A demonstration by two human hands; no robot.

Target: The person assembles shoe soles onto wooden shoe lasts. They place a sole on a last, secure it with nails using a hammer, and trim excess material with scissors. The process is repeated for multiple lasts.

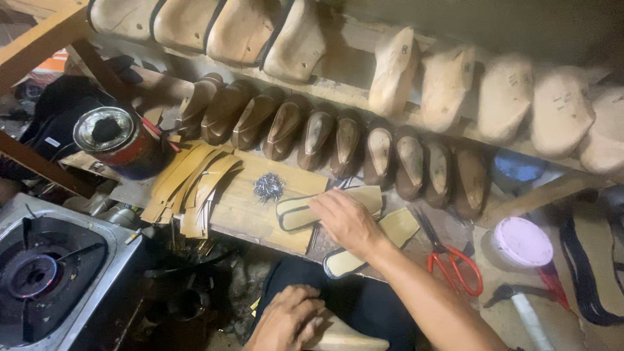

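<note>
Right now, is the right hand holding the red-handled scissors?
No, the right hand rests on a pale insole on the wooden board, while the red-handled scissors lie untouched on the bench beside the forearm.

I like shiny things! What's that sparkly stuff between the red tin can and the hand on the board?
In the head view, a small heap of metal tacks lies on the wooden board, between the red can and the right hand.

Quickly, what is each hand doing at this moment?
Left hand: closed on the pale wooden shoe last at the lap.
Right hand: fingers spread, resting on the tan insole on the wooden board; not gripping.
</note>
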